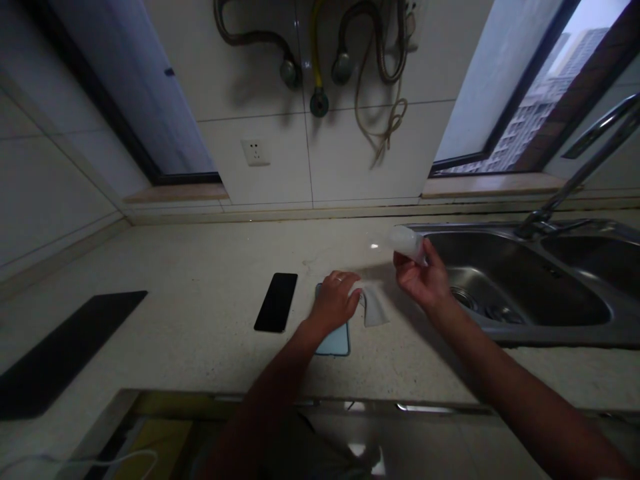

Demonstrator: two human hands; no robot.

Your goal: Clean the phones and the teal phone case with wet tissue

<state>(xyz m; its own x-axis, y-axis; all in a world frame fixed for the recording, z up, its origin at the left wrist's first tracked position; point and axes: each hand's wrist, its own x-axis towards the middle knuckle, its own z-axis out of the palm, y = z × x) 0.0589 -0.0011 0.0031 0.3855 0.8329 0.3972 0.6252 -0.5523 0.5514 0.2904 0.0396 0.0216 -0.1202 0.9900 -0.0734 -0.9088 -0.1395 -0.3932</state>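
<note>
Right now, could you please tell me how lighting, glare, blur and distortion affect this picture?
In the head view, light is dim, brightest in the sky; glare spots the counter; the pale object in the right hand looks soft-edged; a shadow runs beside the right forearm; wide-angle stretching shows toward the edges.

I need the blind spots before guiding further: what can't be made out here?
All in the head view:
Light blue rectangular slab: its middle is hidden by the left hand.
Grey-white cloth-like piece: blurred beside that hand; grip unclear.
Whitish rounded object: partly covered by the right hand; blur hides any label.
Black flat mat: cut off by the left edge.
</note>
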